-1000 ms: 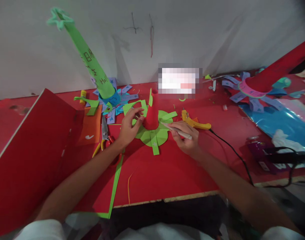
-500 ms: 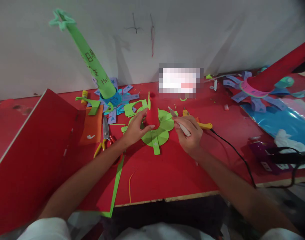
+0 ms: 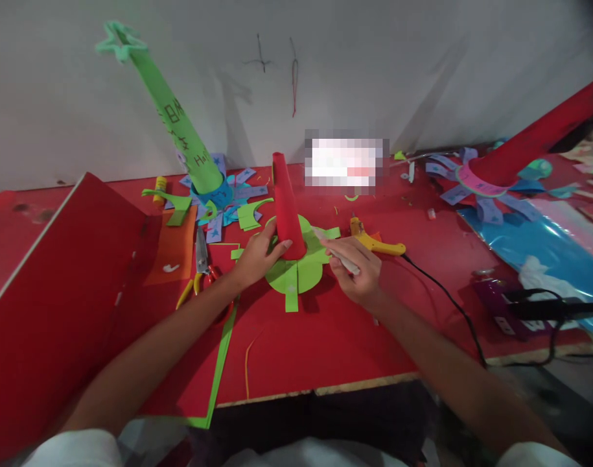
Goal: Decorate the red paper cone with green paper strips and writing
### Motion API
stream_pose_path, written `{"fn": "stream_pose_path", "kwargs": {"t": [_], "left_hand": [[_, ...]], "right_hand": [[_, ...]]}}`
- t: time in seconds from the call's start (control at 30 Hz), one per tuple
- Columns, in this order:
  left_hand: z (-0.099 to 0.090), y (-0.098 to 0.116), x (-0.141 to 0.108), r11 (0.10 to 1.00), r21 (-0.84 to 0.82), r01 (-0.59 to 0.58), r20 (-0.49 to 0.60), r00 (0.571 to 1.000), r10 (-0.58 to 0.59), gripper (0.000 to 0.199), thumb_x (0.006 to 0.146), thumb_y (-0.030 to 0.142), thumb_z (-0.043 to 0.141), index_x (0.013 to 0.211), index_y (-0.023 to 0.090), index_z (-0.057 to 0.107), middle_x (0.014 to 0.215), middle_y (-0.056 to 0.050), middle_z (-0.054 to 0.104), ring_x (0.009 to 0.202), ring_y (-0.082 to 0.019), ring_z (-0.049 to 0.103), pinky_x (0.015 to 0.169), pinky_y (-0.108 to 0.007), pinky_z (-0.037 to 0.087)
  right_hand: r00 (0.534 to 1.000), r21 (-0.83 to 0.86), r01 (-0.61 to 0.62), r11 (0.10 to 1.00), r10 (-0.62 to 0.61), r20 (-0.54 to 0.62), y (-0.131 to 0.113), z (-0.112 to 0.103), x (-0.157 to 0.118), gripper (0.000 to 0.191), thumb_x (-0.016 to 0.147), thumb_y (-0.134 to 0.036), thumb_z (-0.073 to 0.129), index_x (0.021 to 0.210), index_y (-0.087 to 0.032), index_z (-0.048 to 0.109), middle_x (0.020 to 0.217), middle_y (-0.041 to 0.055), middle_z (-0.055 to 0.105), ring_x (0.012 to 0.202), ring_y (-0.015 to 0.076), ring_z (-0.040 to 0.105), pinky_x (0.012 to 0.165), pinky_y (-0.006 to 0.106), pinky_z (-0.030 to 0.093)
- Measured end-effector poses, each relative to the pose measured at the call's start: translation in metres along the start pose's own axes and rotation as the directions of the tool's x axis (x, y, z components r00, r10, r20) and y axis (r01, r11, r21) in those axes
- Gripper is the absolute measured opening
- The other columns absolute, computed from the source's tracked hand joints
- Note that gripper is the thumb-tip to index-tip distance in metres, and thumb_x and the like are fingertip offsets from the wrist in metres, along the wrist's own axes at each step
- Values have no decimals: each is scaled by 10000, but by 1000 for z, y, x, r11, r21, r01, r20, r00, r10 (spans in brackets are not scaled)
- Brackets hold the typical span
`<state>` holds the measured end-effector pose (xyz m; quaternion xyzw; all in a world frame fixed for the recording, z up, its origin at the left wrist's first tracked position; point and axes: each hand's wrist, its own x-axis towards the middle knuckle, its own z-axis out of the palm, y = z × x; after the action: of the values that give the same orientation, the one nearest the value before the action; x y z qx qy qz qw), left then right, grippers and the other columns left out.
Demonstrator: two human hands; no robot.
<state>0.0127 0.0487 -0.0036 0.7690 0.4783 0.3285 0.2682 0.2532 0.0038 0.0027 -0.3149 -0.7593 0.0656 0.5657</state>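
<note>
A red paper tube (image 3: 289,214) stands tilted slightly left on a green flower-shaped paper base (image 3: 308,275), which has strips sticking out. My left hand (image 3: 258,256) is closed on the tube's lower end, thumb in front and fingers at its left side. In my right hand (image 3: 357,267), closed in a pen-like grip, is a slim white tool (image 3: 343,261) with a greyish pointed tip; its exact kind is unclear. The tip is over the right part of the green base. Whether it touches the paper I cannot tell.
A yellow glue gun (image 3: 381,245) with a black cord lies at right. Scissors (image 3: 202,253) and a glue stick (image 3: 160,191) are at left. A tall green paper tube (image 3: 189,139) stands behind, a red one (image 3: 529,143) at right. A red board (image 3: 72,285) leans up at left.
The red tube has swung from near upright towards me to leaning back and left, showing more of its length. My right hand has moved slightly left, bringing the white tool over the base.
</note>
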Motion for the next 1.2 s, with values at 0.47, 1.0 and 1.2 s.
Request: {"fn": "stream_pose_path", "kwargs": {"t": [0.47, 1.0, 1.2], "left_hand": [[2, -4, -1, 997, 44, -58, -14, 998, 59, 616, 992, 539, 519, 1496, 190, 461, 1229, -134, 721, 1156, -306, 688, 974, -448, 555], [2, 0, -1, 998, 30, -52, -16, 998, 53, 571, 987, 504, 531, 1447, 169, 489, 1166, -136, 731, 1098, -300, 697, 954, -450, 553], [1, 1, 0, 997, 35, -65, -7, 998, 65, 560, 994, 504, 524, 1447, 179, 475, 1191, -120, 728, 1056, -277, 702, 921, -419, 559]], "right_hand": [[985, 34, -5, 999, -1, 175, 0, 4, -3, 441, 955, -128, 559, 1366, -271, 627, 1095, 85, 740, 960, 213, 719, 834, 372, 626], [977, -31, 65, 997, -57, 206, 2, 1, -5, 478, 941, -114, 580, 1393, -263, 614, 1084, 88, 730, 973, 222, 723, 836, 365, 623], [977, -35, 62, 997, -54, 205, 0, 2, -2, 450, 948, -115, 564, 1373, -249, 624, 1073, 91, 731, 969, 221, 723, 830, 364, 623]]}}
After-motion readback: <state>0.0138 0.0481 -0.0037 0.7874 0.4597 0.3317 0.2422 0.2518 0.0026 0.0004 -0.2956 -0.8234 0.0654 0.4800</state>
